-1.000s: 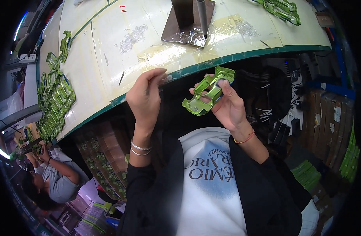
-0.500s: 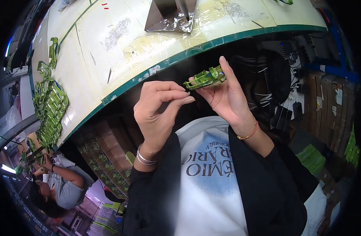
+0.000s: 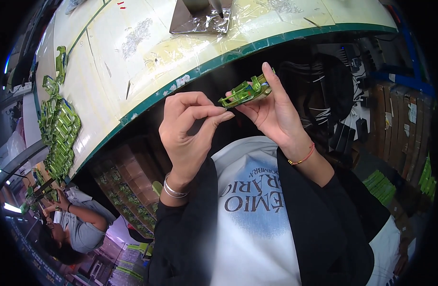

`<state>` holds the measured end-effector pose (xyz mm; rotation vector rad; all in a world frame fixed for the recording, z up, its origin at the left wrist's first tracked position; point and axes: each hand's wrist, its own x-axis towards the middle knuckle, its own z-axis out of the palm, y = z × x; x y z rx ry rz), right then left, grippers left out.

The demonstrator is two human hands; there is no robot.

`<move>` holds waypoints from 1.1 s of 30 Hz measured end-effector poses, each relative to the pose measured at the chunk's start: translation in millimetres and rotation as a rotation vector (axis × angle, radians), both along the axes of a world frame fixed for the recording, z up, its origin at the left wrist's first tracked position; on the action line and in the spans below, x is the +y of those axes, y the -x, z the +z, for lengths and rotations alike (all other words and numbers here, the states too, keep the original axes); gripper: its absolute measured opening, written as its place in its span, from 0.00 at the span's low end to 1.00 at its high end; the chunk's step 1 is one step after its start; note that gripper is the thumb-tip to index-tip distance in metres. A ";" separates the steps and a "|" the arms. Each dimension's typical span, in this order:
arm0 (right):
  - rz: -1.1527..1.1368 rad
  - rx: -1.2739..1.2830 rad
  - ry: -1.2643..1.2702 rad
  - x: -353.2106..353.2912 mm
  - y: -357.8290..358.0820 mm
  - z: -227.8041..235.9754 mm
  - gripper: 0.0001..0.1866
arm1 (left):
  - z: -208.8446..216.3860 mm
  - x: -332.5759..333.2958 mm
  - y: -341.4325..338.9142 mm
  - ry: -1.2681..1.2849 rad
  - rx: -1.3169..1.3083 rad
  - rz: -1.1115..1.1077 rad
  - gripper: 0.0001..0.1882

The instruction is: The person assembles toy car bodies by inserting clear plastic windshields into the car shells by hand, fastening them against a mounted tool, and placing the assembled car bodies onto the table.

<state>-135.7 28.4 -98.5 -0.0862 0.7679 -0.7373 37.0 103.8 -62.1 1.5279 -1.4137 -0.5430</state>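
A shiny green plastic part (image 3: pixel 243 93) with raised clips and a thin bar along one side rests in my right hand (image 3: pixel 278 112). The thumb stands up along its far end; the other fingers pass behind and under it. At the part's near-left end is my left hand (image 3: pixel 190 126), with thumb and index finger pinched together just below the tip. Whatever is in that pinch, if anything, is too small to make out. Both hands are raised off the table, in front of its edge.
The pale worktable (image 3: pixel 104 71) has a green edge strip. Interlocked green parts (image 3: pixel 61 126) lie piled at its left, and a brown metal base (image 3: pixel 200 24) stands at the back. A person (image 3: pixel 81 224) works at lower left. Cartons (image 3: pixel 400 128) stand right, a partitioned box (image 3: pixel 128 186) below the table.
Both hands and the green part have shifted slightly up and left in view. The pinched left fingertips are now closer to the part's end.
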 end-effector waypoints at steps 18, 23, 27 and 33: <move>0.058 0.048 0.054 0.2 0.6 3.0 0.25 | -1.9 -0.2 0.3 0.034 0.161 -0.015 0.12; 0.060 0.071 0.062 -0.4 2.3 1.4 0.26 | -7.9 -4.2 2.4 0.078 0.188 -0.070 0.12; 0.066 0.148 0.178 -6.0 5.9 2.8 0.23 | -4.2 -7.0 3.4 0.072 0.100 -0.072 0.11; 0.078 0.149 0.169 -11.7 15.6 10.2 0.22 | -7.1 -18.3 12.8 0.076 0.178 -0.162 0.14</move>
